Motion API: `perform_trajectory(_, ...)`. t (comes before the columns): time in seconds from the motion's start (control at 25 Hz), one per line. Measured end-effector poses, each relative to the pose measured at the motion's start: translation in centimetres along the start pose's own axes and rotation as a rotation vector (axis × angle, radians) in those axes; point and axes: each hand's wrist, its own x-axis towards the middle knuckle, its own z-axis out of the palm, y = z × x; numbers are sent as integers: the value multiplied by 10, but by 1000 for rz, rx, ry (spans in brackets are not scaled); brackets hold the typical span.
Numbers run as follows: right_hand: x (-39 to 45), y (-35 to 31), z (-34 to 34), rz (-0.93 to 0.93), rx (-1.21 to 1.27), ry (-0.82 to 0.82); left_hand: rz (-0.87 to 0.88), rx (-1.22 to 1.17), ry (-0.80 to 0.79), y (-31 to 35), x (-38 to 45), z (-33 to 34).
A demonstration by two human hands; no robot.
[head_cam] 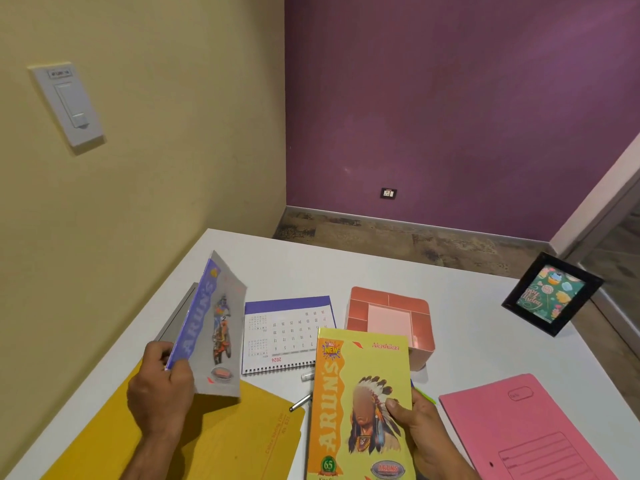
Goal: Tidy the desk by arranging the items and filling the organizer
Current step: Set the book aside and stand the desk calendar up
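Here, in the head view, we are seeing the left hand gripping a grey notebook by its lower left corner, fingers curled round the edge, and tilting it up off the white desk above a yellow folder. The right hand is holding a yellow notebook at its right edge, thumb pressing on the cover, fingers hidden behind. Beyond it, a salmon-pink organizer is standing near the middle of the desk, its compartments showing nothing inside from here. A spiral desk calendar is lying flat just left of the organizer. Pens are peeking out between the calendar and the yellow notebook. A pink folder is lying at the right, and a black picture frame is leaning near the desk's right edge
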Motion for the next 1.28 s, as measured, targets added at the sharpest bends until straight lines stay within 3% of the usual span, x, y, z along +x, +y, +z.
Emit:
perform_trajectory(0.28, 7, -20, 44, -23, 111, -98, -339, -703, -388, 18, -40, 28)
perform_trajectory(0.48, 12, -31, 69, -9, 198, -152, -422, -793, -619, 16, -69, 41)
perform_trajectory(0.76, 19, -30, 91, -156, 42, -133, -313, -726, -910, 27, -57, 34)
perform_trajectory(0.88, 24, -31, 103, -270, -63, -135, -198, -610, -936, 32, -37, 42)
perform_trajectory(1.04, 31, -40, 125, -454, -241, -75, -4, -385, -851, 28, -14, 66)
perform_trajectory(1.28, 53, -55, 152, -510, -448, -44, 50, -249, -712, 27, 12, 100)
